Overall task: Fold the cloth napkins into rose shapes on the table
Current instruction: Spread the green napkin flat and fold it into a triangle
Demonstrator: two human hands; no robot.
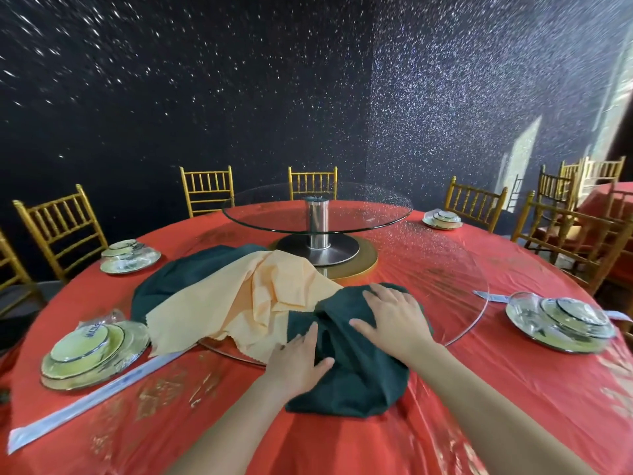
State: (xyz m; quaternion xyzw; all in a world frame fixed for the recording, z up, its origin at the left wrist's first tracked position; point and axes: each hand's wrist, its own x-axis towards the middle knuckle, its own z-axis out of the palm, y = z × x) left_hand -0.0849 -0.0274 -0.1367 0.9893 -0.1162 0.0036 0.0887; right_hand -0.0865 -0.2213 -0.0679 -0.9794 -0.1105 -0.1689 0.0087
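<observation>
The green napkin (356, 382) lies crumpled at the near edge of the table (513, 406), its far part over the rim of the glass disc (474, 320). The left hand (298, 358) and right hand (394, 320) rest flat on it, fingers straight and spread, gripping nothing. Smooth outward from the centre until the creases are gone; a rose fold likely needs a flat start. Draw the cloth off the disc rim first. The peach napkin (239, 303) touches its left side and may drag along. A plate set (85, 354) stands well apart.
</observation>
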